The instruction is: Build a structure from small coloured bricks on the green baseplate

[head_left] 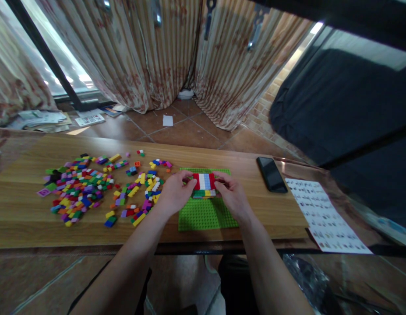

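A small block of joined toy bricks (204,182), with red, white and light blue strips on top and green, yellow and other colours below, is held between my two hands. My left hand (177,189) grips its left side, the thumb at the front corner. On the right side, my right hand (233,194) closes with thumb and fingers. Beneath lies a green studded baseplate (206,216) on the wooden table. Whether the block touches the plate or is just above it, I cannot tell.
Loose bricks (87,183) are heaped at the left of the table (19,205), with a second scatter (137,192) nearer the plate. A black phone (271,174) lies to the right. Beyond it is a printed sheet (326,214) with small pictures. Curtains (150,57) hang behind.
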Tool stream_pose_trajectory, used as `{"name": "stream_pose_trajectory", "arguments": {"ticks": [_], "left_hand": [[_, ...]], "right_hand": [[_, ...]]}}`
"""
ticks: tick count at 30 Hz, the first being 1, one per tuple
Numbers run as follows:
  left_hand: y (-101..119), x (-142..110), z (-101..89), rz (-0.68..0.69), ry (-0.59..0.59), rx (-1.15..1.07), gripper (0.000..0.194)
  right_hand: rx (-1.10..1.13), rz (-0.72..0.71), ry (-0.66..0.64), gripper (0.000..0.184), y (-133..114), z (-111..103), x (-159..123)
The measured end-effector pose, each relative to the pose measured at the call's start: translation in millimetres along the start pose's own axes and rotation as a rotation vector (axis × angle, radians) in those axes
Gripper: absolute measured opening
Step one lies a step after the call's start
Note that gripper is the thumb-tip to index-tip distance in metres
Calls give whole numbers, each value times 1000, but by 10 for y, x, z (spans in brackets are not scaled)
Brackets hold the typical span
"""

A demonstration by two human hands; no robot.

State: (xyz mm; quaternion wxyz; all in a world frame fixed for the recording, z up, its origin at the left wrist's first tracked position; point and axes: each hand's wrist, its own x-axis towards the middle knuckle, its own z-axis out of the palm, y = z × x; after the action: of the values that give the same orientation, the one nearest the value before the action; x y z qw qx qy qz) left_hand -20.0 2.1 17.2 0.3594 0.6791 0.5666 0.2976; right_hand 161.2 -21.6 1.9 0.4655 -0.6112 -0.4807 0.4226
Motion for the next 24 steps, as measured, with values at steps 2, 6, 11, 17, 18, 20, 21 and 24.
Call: {"name": "stream_pose_trajectory", "arguments": {"ticks": [2, 6, 11, 17, 18, 20, 21, 24], "left_hand": [[-1, 0, -2, 0, -6, -4, 27], [-8, 1, 7, -5, -6, -31, 26], [-16, 0, 24, -11, 7, -44, 24], [-31, 9, 36, -16, 17, -67, 20], [-34, 10, 38, -17, 20, -67, 19], [-41, 13, 43, -16, 28, -69, 18], [-43, 15, 45, -15, 30, -73, 17], [-43, 16, 48, -18, 36, -85, 17]], "right_hand": [[0, 6, 1, 41, -1, 1, -10], [2, 10, -17, 42, 4, -1, -25], [12, 18, -29, 43, 25, -5, -33], [15, 15, -28, 43, 25, 8, -61], [8, 4, -32, 42, 22, 11, -65], [-9, -19, -32, 41, 21, 16, -68], [-14, -27, -32, 41, 24, 18, -67], [-16, -31, -31, 41, 42, 26, -58]]}}
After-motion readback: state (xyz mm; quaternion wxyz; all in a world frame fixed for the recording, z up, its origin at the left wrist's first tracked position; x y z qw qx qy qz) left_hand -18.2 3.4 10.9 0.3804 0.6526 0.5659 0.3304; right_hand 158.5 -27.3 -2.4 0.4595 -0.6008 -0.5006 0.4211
